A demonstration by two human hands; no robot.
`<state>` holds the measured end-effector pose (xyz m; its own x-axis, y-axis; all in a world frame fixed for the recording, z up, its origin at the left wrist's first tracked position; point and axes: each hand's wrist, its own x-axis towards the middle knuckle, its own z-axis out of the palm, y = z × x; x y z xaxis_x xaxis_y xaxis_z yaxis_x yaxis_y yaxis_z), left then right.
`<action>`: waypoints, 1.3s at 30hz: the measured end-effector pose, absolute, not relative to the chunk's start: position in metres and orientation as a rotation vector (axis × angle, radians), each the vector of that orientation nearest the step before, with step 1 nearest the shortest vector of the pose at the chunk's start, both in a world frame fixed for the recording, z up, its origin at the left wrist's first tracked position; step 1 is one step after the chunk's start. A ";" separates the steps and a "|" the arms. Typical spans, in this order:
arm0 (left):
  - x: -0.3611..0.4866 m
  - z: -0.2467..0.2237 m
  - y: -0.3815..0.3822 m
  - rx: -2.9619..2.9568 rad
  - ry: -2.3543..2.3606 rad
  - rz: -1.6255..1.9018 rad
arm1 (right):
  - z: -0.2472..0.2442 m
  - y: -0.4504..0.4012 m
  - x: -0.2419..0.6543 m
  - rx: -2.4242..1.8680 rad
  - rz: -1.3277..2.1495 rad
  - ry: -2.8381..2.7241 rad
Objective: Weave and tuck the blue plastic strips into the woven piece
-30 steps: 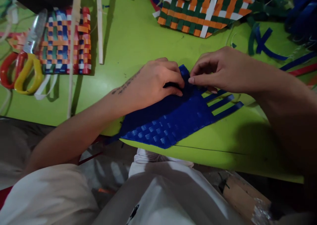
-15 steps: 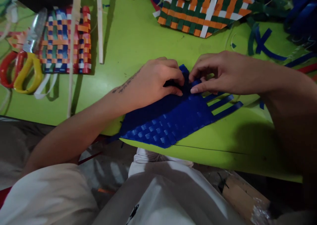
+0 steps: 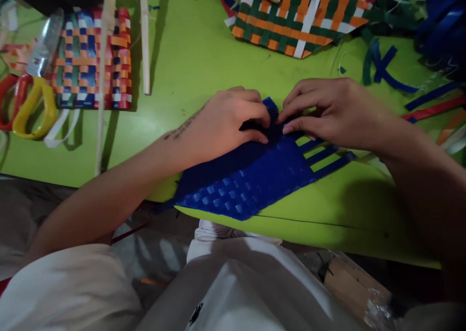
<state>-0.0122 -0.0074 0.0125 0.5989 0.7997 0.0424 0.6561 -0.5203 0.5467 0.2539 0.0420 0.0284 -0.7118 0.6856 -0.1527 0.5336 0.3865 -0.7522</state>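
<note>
A blue mat [image 3: 280, 168] woven from flat strips lies slantwise at the table's front edge. Loose strip ends [image 3: 333, 166] stick out from its right side. My left hand [image 3: 236, 115] rests on the mat's upper part, its fingers curled and thumb bent against the weave. Just to the right, my right hand [image 3: 327, 110] has thumb and forefinger close together at the mat's upper edge, pinching a blue strip there. The fingertips cover most of that strip. Both hands touch the mat, with a narrow gap between them.
Scissors [image 3: 36, 86] with red and yellow handles lie at the left beside a multicoloured woven piece [image 3: 83, 61]. Pale thin sticks [image 3: 144, 44] lie nearby. An orange, green and white woven piece [image 3: 291, 20] is at the back. Blue strip scraps [image 3: 391, 71] lie on the green table [image 3: 192, 59].
My right hand has shifted slightly and its fingers are straighter. The small curl of blue strip seen by its thumb no longer shows. My left hand stays in place on the mat.
</note>
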 end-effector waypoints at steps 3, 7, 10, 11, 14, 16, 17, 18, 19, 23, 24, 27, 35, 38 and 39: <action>-0.011 0.014 -0.008 2.351 1.157 0.399 | 0.026 0.041 0.253 -1.110 1.268 -2.408; -0.010 0.013 -0.008 2.343 1.119 0.451 | 0.027 0.039 0.253 -1.122 1.290 -2.373; -0.009 0.010 -0.009 2.333 1.117 0.450 | 0.028 0.038 0.252 -1.142 1.305 -2.348; -0.009 0.010 -0.009 2.338 1.119 0.433 | 0.029 0.038 0.251 -1.155 1.318 -2.338; -0.008 0.012 -0.009 2.375 1.117 0.388 | 0.027 0.038 0.250 -1.175 1.331 -2.300; -0.007 0.016 -0.009 2.393 1.112 0.351 | 0.024 0.039 0.250 -1.155 1.303 -2.275; -0.007 0.018 -0.009 2.396 1.101 0.327 | 0.023 0.040 0.250 -1.143 1.291 -2.267; -0.007 0.019 -0.009 2.396 1.087 0.307 | 0.021 0.040 0.250 -1.133 1.285 -2.264; -0.006 0.020 -0.008 2.394 1.076 0.291 | 0.020 0.041 0.251 -1.127 1.284 -2.265; -0.004 0.018 -0.003 2.402 1.062 0.280 | 0.018 0.043 0.252 -1.111 1.222 -2.305; -0.003 0.016 -0.001 2.406 1.064 0.287 | 0.018 0.043 0.252 -1.113 1.195 -2.319; -0.002 0.011 0.002 2.407 1.065 0.325 | 0.018 0.041 0.251 -1.148 1.171 -2.321; -0.002 0.007 0.005 2.393 1.043 0.333 | 0.020 0.037 0.247 -1.240 1.247 -2.198; -0.003 0.006 0.005 2.376 1.030 0.327 | 0.020 0.037 0.246 -1.230 1.264 -2.175; -0.003 0.005 0.006 2.372 1.027 0.326 | 0.020 0.037 0.246 -1.227 1.260 -2.170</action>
<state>-0.0029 0.0055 0.0051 0.6818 0.7315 0.0103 0.6035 -0.5703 0.5572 0.2460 0.0372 0.0202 -0.5658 0.8158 -0.1195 0.5081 0.2308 -0.8298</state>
